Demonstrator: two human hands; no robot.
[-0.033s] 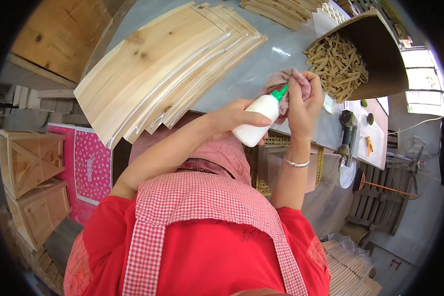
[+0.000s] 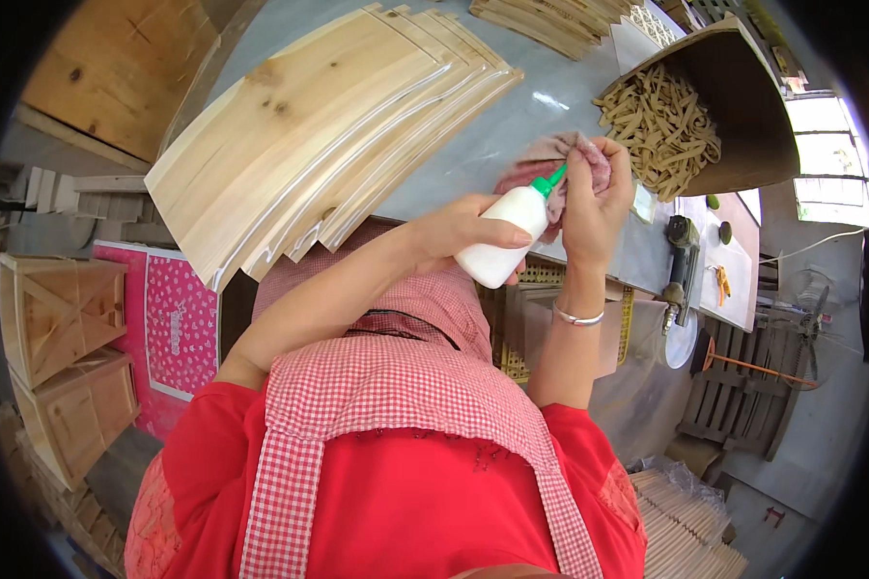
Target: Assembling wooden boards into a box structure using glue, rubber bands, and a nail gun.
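Note:
My left hand point(image 2: 459, 232) is wrapped round a white squeeze bottle point(image 2: 497, 241) with a green nozzle cap point(image 2: 546, 183), tilted up and to the right. A crumpled pinkish cloth point(image 2: 550, 152) is pinched in my right hand point(image 2: 592, 203), its thumb and fingers pressed together at the nozzle's tip. The tip itself is hidden by the fingers and cloth. Left of the hands lies a fanned stack of pale wooden boards point(image 2: 309, 106), with white glue-like lines along their exposed edges.
A cardboard box point(image 2: 758, 125) holding many small wooden strips point(image 2: 661, 130) lies at the far right of the grey table point(image 2: 454, 159). More boards point(image 2: 555, 19) are stacked at the back. A dark metal clamp-like tool point(image 2: 682, 256) sits at the right edge. Wooden crates point(image 2: 68, 314) stand at left.
The loose part of the cloth has swung slightly left and spread out. Both hands and the bottle hold almost the same place.

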